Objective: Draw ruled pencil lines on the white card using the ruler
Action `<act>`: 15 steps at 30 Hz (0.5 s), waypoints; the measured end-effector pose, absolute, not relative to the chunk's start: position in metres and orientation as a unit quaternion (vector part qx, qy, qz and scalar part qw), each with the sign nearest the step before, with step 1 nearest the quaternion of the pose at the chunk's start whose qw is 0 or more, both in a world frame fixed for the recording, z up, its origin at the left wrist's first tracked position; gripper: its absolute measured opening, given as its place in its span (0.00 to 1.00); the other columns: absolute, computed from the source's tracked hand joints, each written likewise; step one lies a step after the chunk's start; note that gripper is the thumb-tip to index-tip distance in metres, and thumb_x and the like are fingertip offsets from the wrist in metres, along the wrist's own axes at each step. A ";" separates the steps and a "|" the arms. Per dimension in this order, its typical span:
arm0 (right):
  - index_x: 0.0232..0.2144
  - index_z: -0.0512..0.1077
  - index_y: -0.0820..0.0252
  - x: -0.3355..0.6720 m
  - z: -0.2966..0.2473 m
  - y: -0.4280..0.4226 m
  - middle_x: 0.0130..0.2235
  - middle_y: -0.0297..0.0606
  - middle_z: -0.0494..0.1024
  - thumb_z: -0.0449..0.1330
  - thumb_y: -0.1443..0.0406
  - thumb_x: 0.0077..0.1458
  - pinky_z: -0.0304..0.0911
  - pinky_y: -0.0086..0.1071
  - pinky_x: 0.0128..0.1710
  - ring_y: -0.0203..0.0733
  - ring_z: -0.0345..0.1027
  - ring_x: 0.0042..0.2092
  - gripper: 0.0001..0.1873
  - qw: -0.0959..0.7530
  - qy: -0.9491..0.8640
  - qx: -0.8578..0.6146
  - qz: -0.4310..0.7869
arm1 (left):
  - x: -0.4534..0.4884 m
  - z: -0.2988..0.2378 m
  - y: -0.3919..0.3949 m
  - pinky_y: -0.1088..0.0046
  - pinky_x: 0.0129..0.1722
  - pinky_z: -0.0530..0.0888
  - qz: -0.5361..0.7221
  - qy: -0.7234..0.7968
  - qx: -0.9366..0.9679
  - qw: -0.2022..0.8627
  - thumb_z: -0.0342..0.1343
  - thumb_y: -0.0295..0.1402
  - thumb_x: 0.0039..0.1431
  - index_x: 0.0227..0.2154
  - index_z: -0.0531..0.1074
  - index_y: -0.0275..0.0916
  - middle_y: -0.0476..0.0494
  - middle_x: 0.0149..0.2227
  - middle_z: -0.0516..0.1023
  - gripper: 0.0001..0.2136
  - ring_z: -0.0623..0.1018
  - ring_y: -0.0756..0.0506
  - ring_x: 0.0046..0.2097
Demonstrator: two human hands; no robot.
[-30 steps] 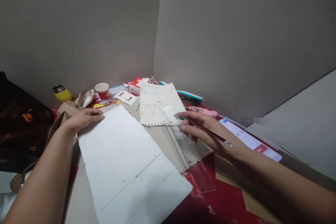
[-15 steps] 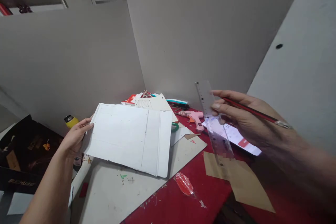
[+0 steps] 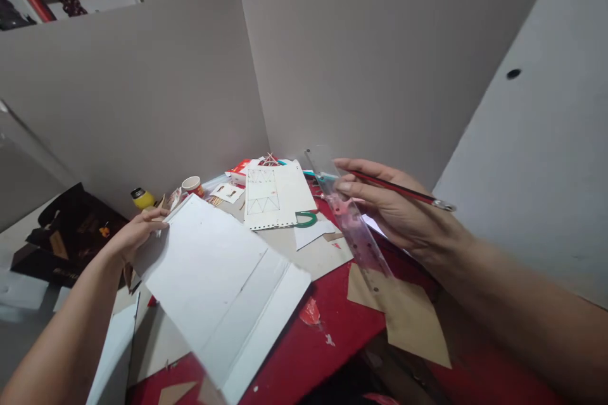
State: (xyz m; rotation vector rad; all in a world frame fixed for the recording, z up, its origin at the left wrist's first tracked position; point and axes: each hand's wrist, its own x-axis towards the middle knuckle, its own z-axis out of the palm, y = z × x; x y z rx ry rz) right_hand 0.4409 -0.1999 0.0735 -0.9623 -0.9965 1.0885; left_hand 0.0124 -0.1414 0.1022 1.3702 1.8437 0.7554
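Observation:
My left hand [image 3: 142, 231] pinches the upper left edge of a white cardboard sheet [image 3: 213, 278], holding it tilted over the table. A pencil line and a crease run across the sheet near its right end. Between the thumb and fingers of my right hand [image 3: 387, 199] is a clear plastic ruler [image 3: 354, 228], slanting down to the right. A red and black pencil [image 3: 394, 188] also lies in that hand, its metal-capped end pointing back toward my wrist. The ruler and the sheet are apart.
Behind the sheet lie a notepad page with drawn triangles [image 3: 282, 193], green-handled scissors [image 3: 306, 219] and a paper cup [image 3: 192, 186]. Brown paper [image 3: 413, 319] sits at the red table's right edge. A black box [image 3: 71, 234] and a yellow bottle [image 3: 142, 198] stand left. Grey partitions [image 3: 380, 57] rise behind.
The cardboard sheet has turned clockwise and its right end has dropped toward me, uncovering the notepad page. My right hand has moved left with the ruler and pencil. The view has shifted slightly.

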 end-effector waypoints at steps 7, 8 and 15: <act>0.51 0.72 0.61 0.409 0.053 -0.179 0.32 0.34 0.72 0.67 0.62 0.48 0.61 0.28 0.23 0.38 0.67 0.32 0.26 0.562 -0.509 -0.404 0.512 | 0.011 0.076 -0.129 0.57 0.46 0.77 0.187 0.755 0.555 0.296 0.58 0.40 0.63 0.52 0.71 0.39 0.41 0.54 0.74 0.17 0.77 0.40 0.49; 0.51 0.71 0.61 0.404 0.048 -0.178 0.32 0.35 0.72 0.66 0.62 0.49 0.62 0.28 0.23 0.38 0.67 0.33 0.26 0.547 -0.523 -0.401 0.516 | 0.014 0.069 -0.126 0.57 0.46 0.77 0.174 0.755 0.561 0.291 0.58 0.40 0.63 0.52 0.71 0.39 0.41 0.54 0.74 0.17 0.77 0.40 0.50; 0.51 0.68 0.66 0.368 0.032 -0.191 0.27 0.27 0.70 0.63 0.70 0.50 0.61 0.25 0.20 0.30 0.59 0.22 0.24 0.439 -0.545 -0.438 0.564 | 0.031 0.028 -0.109 0.57 0.47 0.77 0.147 0.726 0.614 0.273 0.58 0.40 0.64 0.51 0.72 0.40 0.41 0.55 0.73 0.16 0.76 0.40 0.50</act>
